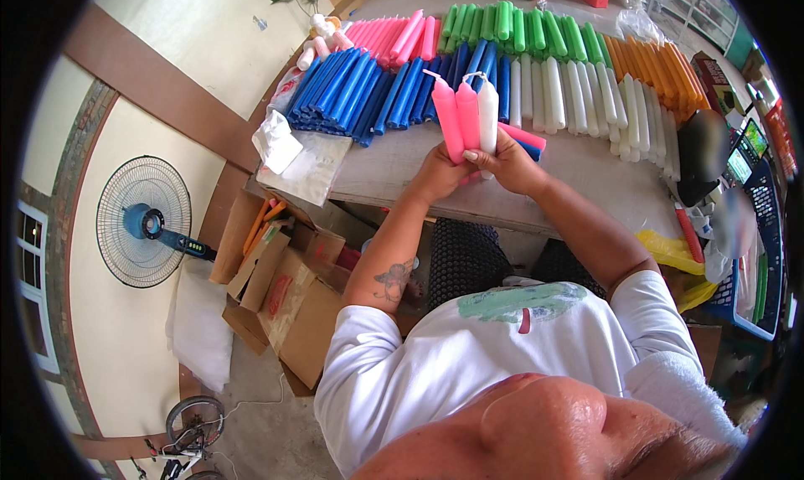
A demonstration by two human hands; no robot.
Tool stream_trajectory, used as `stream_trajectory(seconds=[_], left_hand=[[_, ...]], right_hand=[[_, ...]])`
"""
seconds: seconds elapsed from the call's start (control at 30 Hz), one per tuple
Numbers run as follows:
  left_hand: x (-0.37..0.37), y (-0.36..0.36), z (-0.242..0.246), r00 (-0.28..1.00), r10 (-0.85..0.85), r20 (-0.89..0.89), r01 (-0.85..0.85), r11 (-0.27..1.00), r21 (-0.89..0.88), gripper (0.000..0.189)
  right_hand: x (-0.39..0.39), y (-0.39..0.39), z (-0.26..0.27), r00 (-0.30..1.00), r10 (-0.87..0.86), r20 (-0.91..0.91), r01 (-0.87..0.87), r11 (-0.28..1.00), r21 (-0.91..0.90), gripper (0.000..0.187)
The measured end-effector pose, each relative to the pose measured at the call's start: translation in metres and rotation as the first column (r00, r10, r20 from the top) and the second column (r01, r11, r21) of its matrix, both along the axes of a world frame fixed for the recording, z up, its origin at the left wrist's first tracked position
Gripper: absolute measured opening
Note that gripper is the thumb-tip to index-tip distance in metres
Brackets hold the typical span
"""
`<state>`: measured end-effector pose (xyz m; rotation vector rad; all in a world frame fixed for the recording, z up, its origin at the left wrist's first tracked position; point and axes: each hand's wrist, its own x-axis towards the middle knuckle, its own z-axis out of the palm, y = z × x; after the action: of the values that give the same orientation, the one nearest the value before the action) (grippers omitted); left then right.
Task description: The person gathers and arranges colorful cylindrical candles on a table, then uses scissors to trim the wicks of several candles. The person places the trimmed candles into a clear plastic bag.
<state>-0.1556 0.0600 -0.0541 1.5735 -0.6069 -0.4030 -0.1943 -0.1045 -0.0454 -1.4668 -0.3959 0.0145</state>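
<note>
My left hand (pixel 445 171) and my right hand (pixel 510 164) meet over the front of the table. My left hand grips two pink candles (pixel 457 119) by their lower ends, wicks up. Beside them, touching, stands a white candle (pixel 488 117) held between my right thumb and fingers. Behind my right hand lie another pink candle (pixel 522 136) and the end of a blue candle (pixel 531 151); whether that hand touches them is hidden. Rows of blue candles (pixel 342 93), white candles (pixel 571 97), pink candles (pixel 377 37), green candles (pixel 502 24) and orange candles (pixel 653 71) cover the table behind.
White crumpled paper (pixel 276 144) and a plastic sheet (pixel 308 166) lie at the table's left corner. Open cardboard boxes (pixel 295 310) stand below it, near a fan (pixel 152 222). At the right are a yellow plastic bag (pixel 669 250) and a blue plastic basket (pixel 754 329).
</note>
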Motion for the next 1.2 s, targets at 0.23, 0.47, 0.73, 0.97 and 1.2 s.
stream_trajectory(seconds=[0.23, 0.47, 0.73, 0.97, 1.2], left_hand=[[0.081, 0.018, 0.059, 0.923, 0.360, -0.136, -0.354, 0.933, 0.066, 0.052], [0.318, 0.034, 0.078, 0.806, -0.028, 0.592, -0.572, 0.224, 0.789, 0.035], [0.266, -0.022, 0.076, 0.481, 0.028, 0.876, -0.584, 0.756, 0.296, 0.043], [0.085, -0.067, 0.064, 0.548, -0.640, 0.538, 0.089, 0.685, 0.723, 0.042], [0.080, -0.068, 0.053, 0.572, -0.671, 0.472, -0.087, 0.522, 0.848, 0.053]], right_hand=[[-0.016, -0.049, 0.020, 0.990, -0.095, -0.108, 0.119, 0.964, 0.239, 0.039], [-0.030, -0.098, 0.016, 0.946, -0.156, -0.282, 0.258, 0.892, 0.371, 0.040], [-0.025, -0.115, 0.014, 0.939, -0.148, -0.310, 0.263, 0.890, 0.373, 0.040], [-0.032, -0.102, 0.021, 0.958, -0.130, -0.254, 0.223, 0.897, 0.381, 0.038], [-0.039, -0.107, 0.015, 0.961, -0.250, -0.121, 0.262, 0.960, 0.101, 0.036]])
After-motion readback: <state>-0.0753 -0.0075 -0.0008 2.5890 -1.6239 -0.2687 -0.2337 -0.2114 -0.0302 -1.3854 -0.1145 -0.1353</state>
